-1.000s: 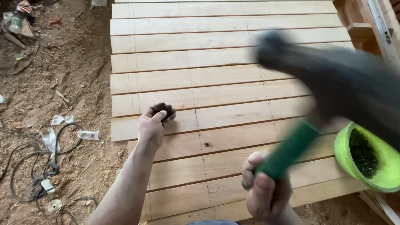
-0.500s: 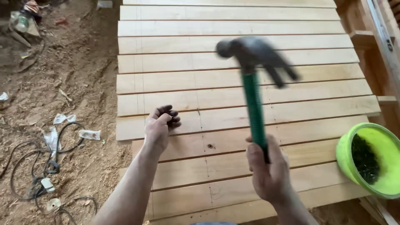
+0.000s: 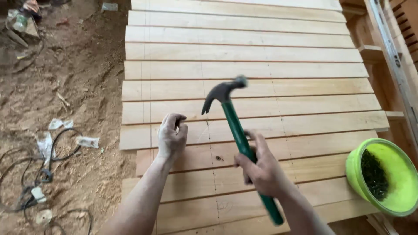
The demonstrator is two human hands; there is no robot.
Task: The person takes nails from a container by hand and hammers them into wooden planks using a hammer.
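1. Right hand (image 3: pixel 261 167): we see it closed around the green handle of a claw hammer (image 3: pixel 241 141), gripping near the middle of the handle.
2. Claw hammer: dark metal head (image 3: pixel 224 91) raised above the planks, claw pointing toward the left edge, striking face toward the far right; the handle slants down toward the near edge, its butt end showing below the right hand.
3. Left hand (image 3: pixel 172 137): we see it curled with fingers bent in, resting on a plank near the left edge of the panel; we cannot tell whether it pinches anything.
4. Plank panel (image 3: pixel 270 54): pale wooden boards laid side by side, running left to right, with thin pencil lines crossing them; it carries both hands and lies on the floor.
5. Small dark knot or nail mark (image 3: pixel 217 158): on a plank between the two hands.
6. Lime-green bowl (image 3: pixel 402 174): at the near right corner of the panel, holding a heap of dark nails (image 3: pixel 374 174).
7. Floor (image 3: pixel 82 69): sawdust-covered earth beyond the left edge.
8. Black cables (image 3: pixel 48 161): coiled on the floor, with scraps of clear plastic (image 3: pixel 87 141) just beside them.
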